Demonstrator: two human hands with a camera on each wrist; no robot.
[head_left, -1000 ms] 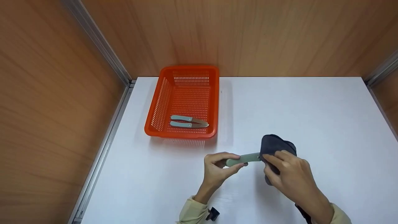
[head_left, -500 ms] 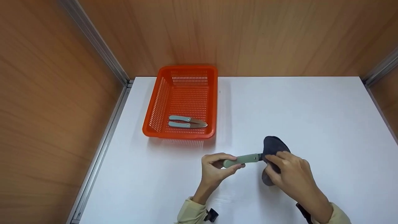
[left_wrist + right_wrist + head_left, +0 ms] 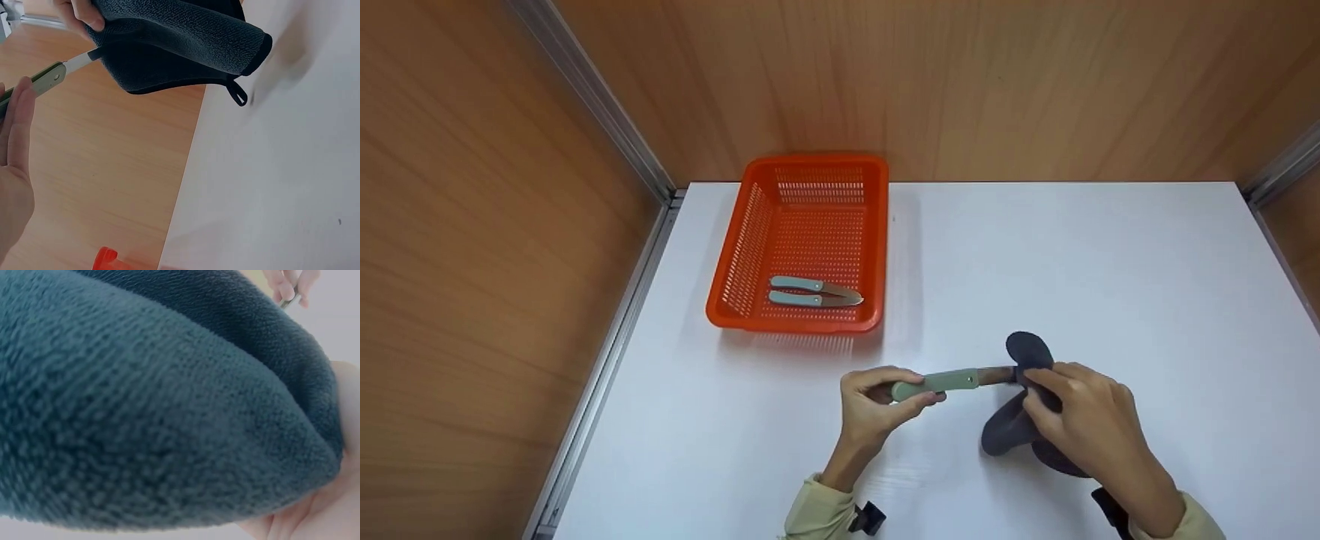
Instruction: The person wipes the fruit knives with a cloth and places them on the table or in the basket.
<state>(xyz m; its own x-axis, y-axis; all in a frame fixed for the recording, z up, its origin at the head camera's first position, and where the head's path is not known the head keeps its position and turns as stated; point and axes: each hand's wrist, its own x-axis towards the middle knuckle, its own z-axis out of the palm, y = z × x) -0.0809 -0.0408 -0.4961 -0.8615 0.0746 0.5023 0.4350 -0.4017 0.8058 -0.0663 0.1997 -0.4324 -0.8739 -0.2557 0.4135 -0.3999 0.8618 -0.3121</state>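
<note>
My left hand point(image 3: 874, 409) pinches the light green handle of a folding knife point(image 3: 952, 380) between thumb and fingers. The knife's blade point(image 3: 79, 62) points right, and its tip end goes into a dark blue-grey cloth point(image 3: 1011, 427). My right hand point(image 3: 1091, 416) pinches that cloth around the blade, with its loose folds hanging below and above the fingers. In the left wrist view the cloth point(image 3: 180, 42) looks fuzzy, with a black edge and a small hanging loop. It fills most of the right wrist view and hides the right fingertips there.
An orange-red perforated basket point(image 3: 720, 296) stands at the back left of the white table point(image 3: 1080, 262). Inside lie two knives point(image 3: 796, 298) with pale blue handles, side by side near its front. Wooden panels point(image 3: 960, 90) rise behind and at the left.
The right hand and cloth have moved right along the knife, and more of the blade now shows. The cloth's folds have spread and hang differently. The left hand has shifted slightly left, holding the handle.
</note>
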